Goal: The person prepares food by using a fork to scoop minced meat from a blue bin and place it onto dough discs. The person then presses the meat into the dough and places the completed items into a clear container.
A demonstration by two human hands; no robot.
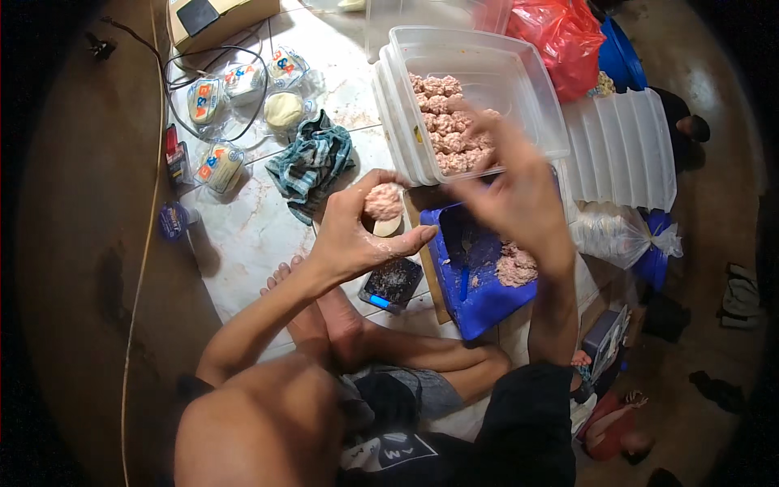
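A ball of pink minced mixture [383, 202] rests in my left hand [359, 228], between its curled fingers and thumb. My right hand [511, 182] is blurred, its fingers spread over the near side of a clear plastic container [505, 73]; nothing shows in its grasp. Rows of similar pink lumps [444, 122] fill the left part of that container. Below the right hand, a blue plastic tray [487, 310] holds a loose heap of the mixture [516, 266] and a blue-handled utensil [464, 283]. A small dark scale [392, 283], dusted with white bits, lies under the left wrist.
A crumpled teal cloth [311, 161] and several plastic-wrapped pale rounds [222, 167] lie at the left, near a black cable [164, 67]. A red plastic bag [554, 42] and a ribbed translucent lid [621, 149] stand at the right. Another person [611, 426] is at the lower right.
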